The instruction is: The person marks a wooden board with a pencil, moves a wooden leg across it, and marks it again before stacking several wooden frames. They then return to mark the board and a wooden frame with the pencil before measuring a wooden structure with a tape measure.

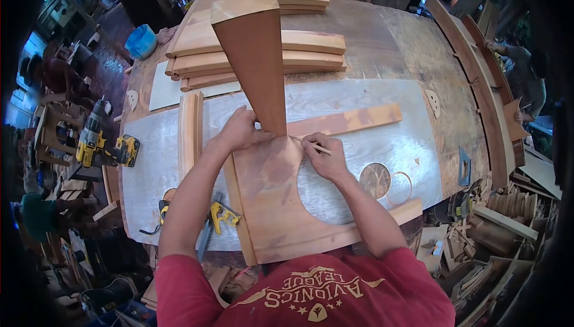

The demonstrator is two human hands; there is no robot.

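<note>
A tapered wooden post (257, 70) stands upright on a curved wooden panel (269, 201), its wide end toward me. My left hand (242, 129) is closed at the post's lower end, fingers against its left side. Just right of the post's foot, my right hand (326, 156) grips a pencil (318, 147), with the tip at the panel's corner beside the post. Behind this hand lies a flat wooden strip (359, 120). Everything rests on a greyish sheet (406, 99) over the workbench.
Stacked wooden boards (257, 61) lie beyond the post. On the left are a yellow drill (91, 135) and a battery (127, 149). A yellow-handled saw (224, 216) sits near my left forearm. A blue bucket (141, 41) stands behind. Other people (529, 75) are at both sides.
</note>
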